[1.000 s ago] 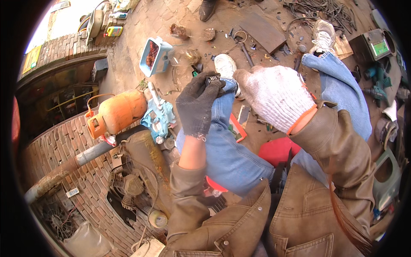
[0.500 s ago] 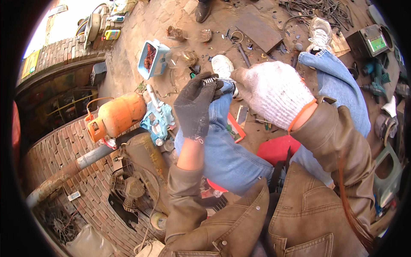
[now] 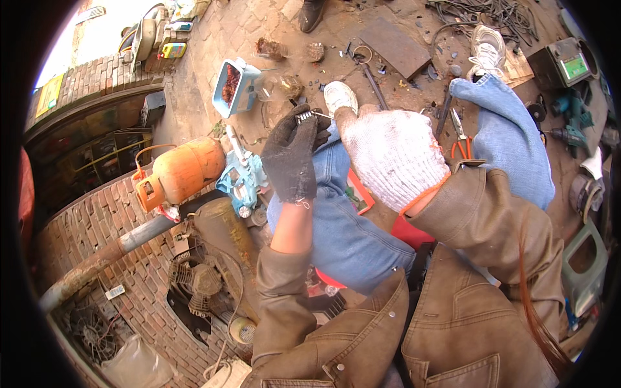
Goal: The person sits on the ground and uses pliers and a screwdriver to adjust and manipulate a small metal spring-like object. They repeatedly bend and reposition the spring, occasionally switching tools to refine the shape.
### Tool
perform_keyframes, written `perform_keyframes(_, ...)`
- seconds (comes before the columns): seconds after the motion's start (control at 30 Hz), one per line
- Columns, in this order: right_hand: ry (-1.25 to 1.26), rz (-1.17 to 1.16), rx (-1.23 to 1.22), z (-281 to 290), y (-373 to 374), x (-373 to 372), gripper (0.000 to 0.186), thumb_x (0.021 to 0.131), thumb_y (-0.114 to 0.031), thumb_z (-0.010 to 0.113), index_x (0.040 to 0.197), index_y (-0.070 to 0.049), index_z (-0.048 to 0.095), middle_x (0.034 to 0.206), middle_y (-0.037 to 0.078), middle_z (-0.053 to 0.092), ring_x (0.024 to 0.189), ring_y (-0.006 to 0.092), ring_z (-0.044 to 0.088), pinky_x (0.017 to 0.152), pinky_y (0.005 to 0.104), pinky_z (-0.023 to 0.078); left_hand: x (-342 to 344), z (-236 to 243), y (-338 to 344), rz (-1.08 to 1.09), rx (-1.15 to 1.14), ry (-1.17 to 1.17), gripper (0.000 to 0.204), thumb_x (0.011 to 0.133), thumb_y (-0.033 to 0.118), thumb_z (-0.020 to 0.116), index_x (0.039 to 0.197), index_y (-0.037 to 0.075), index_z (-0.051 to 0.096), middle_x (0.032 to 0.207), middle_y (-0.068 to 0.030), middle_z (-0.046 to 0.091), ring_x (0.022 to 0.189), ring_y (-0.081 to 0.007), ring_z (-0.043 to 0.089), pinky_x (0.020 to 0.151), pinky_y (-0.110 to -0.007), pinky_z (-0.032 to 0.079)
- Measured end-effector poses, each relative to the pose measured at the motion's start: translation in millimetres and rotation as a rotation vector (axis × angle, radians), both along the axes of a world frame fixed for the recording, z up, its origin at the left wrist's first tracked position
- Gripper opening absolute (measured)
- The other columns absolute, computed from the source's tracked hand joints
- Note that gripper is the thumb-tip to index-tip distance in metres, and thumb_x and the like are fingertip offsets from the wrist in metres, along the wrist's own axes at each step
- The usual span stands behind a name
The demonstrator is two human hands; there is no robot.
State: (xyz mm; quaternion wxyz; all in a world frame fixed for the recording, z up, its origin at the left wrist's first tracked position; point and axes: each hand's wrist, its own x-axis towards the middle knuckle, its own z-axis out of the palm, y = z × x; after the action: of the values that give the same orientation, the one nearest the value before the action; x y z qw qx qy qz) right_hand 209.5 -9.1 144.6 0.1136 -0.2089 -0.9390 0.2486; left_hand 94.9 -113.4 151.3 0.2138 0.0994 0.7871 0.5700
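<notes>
In a dark work glove, my left hand (image 3: 289,158) is closed around a small dark part with a row of pale metal ribs (image 3: 304,118). Its exact kind cannot be made out. My right hand (image 3: 394,149), in a white knitted glove with an orange cuff edge, is closed too. From its fingertips a thin metal rod (image 3: 323,115) points left to the ribbed part; its tip appears to touch or nearly touch it. The right hand's back hides the rod's other end. Both hands are above my left knee, in blue jeans (image 3: 349,226).
A pale blue tub (image 3: 242,97) with reddish-brown bits stands ahead left. An orange gas cylinder (image 3: 187,169) lies at the left. Orange-handled pliers (image 3: 460,139) lie right of my right hand. A metal plate (image 3: 394,46), a green drill (image 3: 569,132) and cables (image 3: 491,19) lie farther off.
My right hand has shifted left and toward me, uncovering the orange-handled pliers. The rod still meets the ribbed part, which my left hand keeps holding in nearly the same place.
</notes>
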Motion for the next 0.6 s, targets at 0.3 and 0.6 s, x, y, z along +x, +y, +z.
perform_keyframes(0.3,0.103,0.048,0.005,0.7,11.2,4.1,0.017,0.083,-0.015,0.061,0.095,-0.004,0.064,0.072,0.014,0.065,0.062,0.0307,0.068,0.054,0.0411,0.054,5.0,-7.2,-2.2,-0.184,-0.180,0.249,0.026,0.089,0.005,0.068,0.111,-0.008,0.066,0.095,-0.0108,0.072,0.082,-0.0128,0.067,0.072,-0.025,0.055)
perform_keyframes(0.6,0.078,0.064,-0.002,-2.6,24.4,9.6,0.014,0.082,-0.018,0.062,0.078,-0.006,0.066,0.067,0.016,0.065,0.068,0.0327,0.069,0.062,0.0437,0.054,2.3,-6.4,-6.3,-0.373,-0.381,0.196,0.026,0.089,0.010,0.069,0.111,-0.003,0.069,0.087,-0.0100,0.073,0.072,-0.0110,0.067,0.066,-0.025,0.053)
